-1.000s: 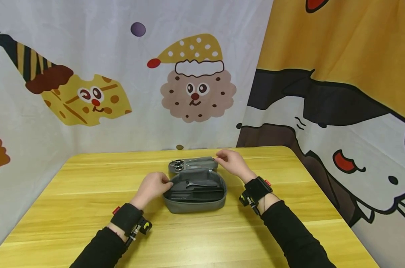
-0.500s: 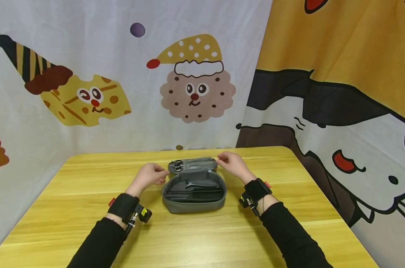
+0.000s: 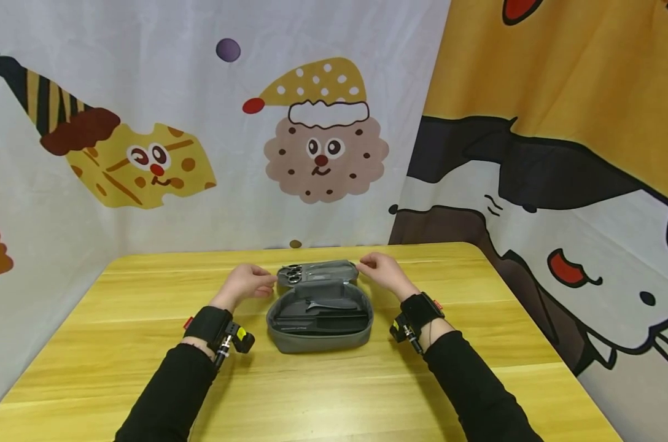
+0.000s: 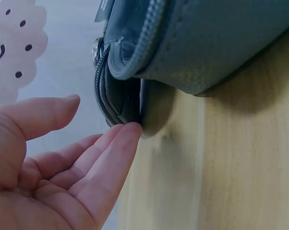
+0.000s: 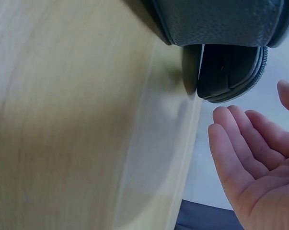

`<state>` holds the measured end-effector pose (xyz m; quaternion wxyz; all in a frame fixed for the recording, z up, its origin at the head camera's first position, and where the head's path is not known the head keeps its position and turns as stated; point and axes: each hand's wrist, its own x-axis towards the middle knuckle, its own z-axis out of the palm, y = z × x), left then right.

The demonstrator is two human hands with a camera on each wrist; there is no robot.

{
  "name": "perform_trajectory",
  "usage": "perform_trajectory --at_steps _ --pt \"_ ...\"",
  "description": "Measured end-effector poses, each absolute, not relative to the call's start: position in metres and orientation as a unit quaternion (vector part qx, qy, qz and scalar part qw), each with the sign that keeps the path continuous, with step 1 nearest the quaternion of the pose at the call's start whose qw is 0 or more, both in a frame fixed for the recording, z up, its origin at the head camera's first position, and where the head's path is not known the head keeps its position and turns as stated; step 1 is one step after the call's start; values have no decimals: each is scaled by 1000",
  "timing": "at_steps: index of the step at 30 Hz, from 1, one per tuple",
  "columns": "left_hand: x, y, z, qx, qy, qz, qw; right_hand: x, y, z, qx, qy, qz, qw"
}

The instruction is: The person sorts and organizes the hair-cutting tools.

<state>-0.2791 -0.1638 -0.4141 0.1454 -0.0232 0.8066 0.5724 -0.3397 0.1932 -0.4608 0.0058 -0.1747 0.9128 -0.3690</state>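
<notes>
Left hand (image 3: 245,285): at the left end of the grey case's (image 3: 320,344) lid (image 3: 330,269); thumb well apart, fingers extended, tips touching the lid, nothing clasped. Right hand (image 3: 388,272): at the lid's right end; fingers loosely bent, thumb apart, holding nothing; tips just beside the lid, contact we cannot confirm.

Risks, in our judgement: uneven lifting by the two hands could twist the lid at its hinge; tipping it could let the scissors (image 3: 294,274) at its left end slide out; the slim silvery tool (image 3: 334,304) inside the case could shift if the body were jolted.

Materials: we list the case as rounded oblong, pebbled, leather-like, stitched beside a toothed zip (image 4: 153,31); scissors, shiny metal with ring handles; bench (image 3: 146,313) under the case, yellowish, wood-grained.
</notes>
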Motion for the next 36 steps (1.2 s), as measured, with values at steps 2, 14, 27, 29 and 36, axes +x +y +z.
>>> perform_trajectory --at_steps 2,14,27,29,36 --pt "-281 -165 -416 -19 803 576 152 -355 202 -481 -193 904 -381 5" --pt "-289 -163 -423 -20 753 631 187 -322 182 -438 -163 888 -426 62" --pt "-295 -155 -430 -37 753 628 193 -319 172 -430 -62 881 -455 111" --pt "-295 -155 -431 -41 750 630 196 -319 172 -431 -47 871 -471 129" --pt "-292 -156 -429 -40 737 645 198 -319 171 -433 -20 840 -516 165"
